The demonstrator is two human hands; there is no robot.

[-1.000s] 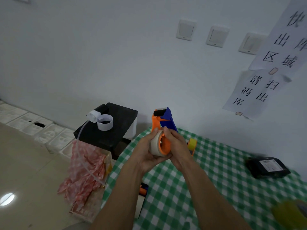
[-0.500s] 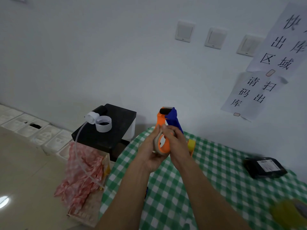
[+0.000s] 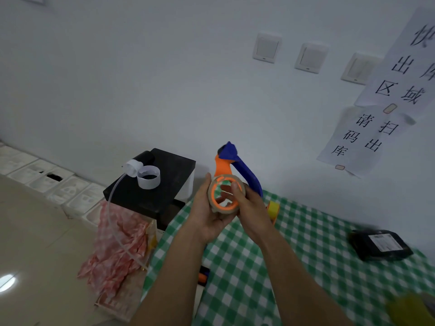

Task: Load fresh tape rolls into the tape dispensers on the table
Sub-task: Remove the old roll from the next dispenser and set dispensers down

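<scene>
I hold an orange and blue tape dispenser [image 3: 244, 170] upright above the table's left corner. A tan tape roll [image 3: 213, 205] sits on its orange hub, its open face turned toward me. My left hand [image 3: 207, 212] cups the roll from the left and below, fingers curled behind it. My right hand [image 3: 249, 208] grips the dispenser from the right, thumb pressed on the roll's face. A yellow tape roll [image 3: 273, 209] on an orange part stands on the table just behind my right hand, partly hidden.
The table wears a green and white checked cloth [image 3: 294, 255]. A black parcel [image 3: 380, 244] lies at the right. A blurred yellow object [image 3: 414, 309] sits bottom right. Left of the table stands a black box [image 3: 153, 184] with a white ring [image 3: 148, 177] and tubing.
The dispenser has turned so the roll's face points at me. Both hands shifted slightly right and up; the roll now sits flat around the orange hub.
</scene>
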